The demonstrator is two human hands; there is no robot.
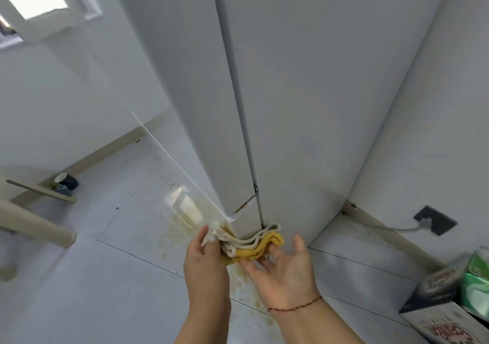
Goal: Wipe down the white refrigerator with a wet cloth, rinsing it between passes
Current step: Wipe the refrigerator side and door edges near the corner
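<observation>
The tall white refrigerator fills the middle and right of the head view, its door seam running down to a hinge near the floor. A folded cloth, yellow underneath and off-white on top, hangs in front of the fridge's bottom corner. My left hand pinches the cloth's left end between thumb and fingers. My right hand is palm up, its fingertips under the cloth's yellow right part.
Yellowish stains spot the white tile floor below the fridge. A grey wall socket with a cable sits low on the right. A cardboard box and green packets stand at bottom right. A dark cup and beige furniture legs are at left.
</observation>
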